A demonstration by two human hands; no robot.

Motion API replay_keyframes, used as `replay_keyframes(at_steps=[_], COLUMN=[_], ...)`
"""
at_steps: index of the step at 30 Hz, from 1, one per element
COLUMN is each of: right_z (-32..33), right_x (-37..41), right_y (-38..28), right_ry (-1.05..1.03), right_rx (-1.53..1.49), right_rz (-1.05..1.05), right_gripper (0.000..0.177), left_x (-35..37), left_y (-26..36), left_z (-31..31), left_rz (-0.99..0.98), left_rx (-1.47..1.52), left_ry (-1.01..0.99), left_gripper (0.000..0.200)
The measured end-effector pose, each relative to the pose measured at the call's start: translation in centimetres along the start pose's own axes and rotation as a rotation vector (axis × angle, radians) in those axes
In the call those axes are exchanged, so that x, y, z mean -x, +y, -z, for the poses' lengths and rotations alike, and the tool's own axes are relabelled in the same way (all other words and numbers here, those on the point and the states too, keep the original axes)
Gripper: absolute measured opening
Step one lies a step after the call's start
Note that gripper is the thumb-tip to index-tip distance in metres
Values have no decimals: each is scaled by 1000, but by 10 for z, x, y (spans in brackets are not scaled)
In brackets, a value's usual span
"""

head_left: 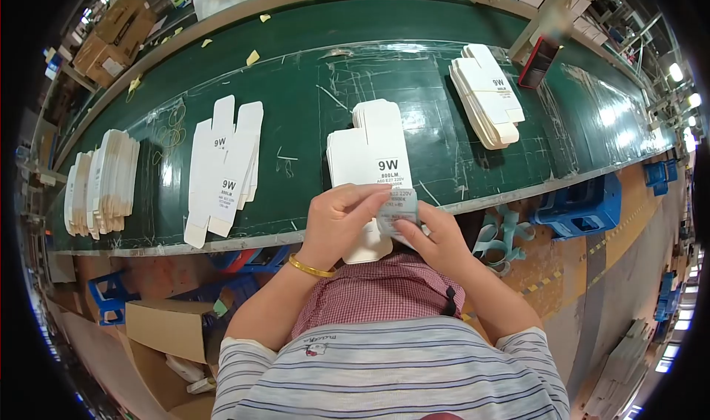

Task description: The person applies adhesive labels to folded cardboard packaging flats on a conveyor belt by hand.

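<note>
A greyish strip of printed labels [399,205] is between my hands, over a stack of flat white cartons [370,146] marked "9W". My left hand [333,224], with a gold bangle on its wrist, has its thumb and fingertips pinched together at the strip's upper left edge. My right hand [438,239] grips the strip from the right, thumb across its front. The stack lies at the bench's near edge and its lower flaps overhang, partly hidden by my hands. Small print shows on the strip, too blurred to read fully.
More flat cartons [222,172] lie fanned to the left, with rubber-banded bundles [111,183] beyond them. Another banded bundle [484,94] lies right, near a red-edged phone [538,62]. Below the green bench [288,87] are a blue stool [588,209] and an open cardboard box [166,331].
</note>
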State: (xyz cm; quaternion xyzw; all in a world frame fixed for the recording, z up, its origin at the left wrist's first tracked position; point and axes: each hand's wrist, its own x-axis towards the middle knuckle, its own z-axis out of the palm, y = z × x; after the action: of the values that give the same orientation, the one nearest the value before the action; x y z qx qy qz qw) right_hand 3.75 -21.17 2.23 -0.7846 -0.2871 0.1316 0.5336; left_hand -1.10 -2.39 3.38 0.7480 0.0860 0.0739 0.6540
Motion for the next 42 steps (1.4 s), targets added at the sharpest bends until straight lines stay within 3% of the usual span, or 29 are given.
replay_keyframes(at_steps=[3, 8, 13, 18, 22, 25, 28, 42], right_z=[2, 3, -8, -10, -7, -5, -5, -5], right_x=[5, 2, 11, 13, 6, 0, -10, -14], right_y=[2, -19, -2, -6, 1, 6, 7, 6], right_ry=[-9, -10, -16, -4, 24, 29, 29, 39], right_rx=[54, -342, -239, -565, -719, -686, -717, -772], right_rz=[-135, -434, -378, -647, -771, -740, -849, -885], right_gripper=[23, 23, 26, 28, 27, 25, 25, 24], left_x=[2, -1, -7, -4, -2, -2, -3, -13], left_y=[2, -3, -15, -13, -22, -28, -29, -26], left_z=[1, -1, 4, 13, 24, 23, 21, 14], left_rz=[-6, -117, -35, 67, -255, -441, -473, -473], left_rx=[-38, -1, -89, -36, -296, -449, -530, -667], left_ry=[-30, 12, 3, -22, -18, -43, -76, -147], left_gripper=[19, 18, 24, 31, 28, 30, 34, 42])
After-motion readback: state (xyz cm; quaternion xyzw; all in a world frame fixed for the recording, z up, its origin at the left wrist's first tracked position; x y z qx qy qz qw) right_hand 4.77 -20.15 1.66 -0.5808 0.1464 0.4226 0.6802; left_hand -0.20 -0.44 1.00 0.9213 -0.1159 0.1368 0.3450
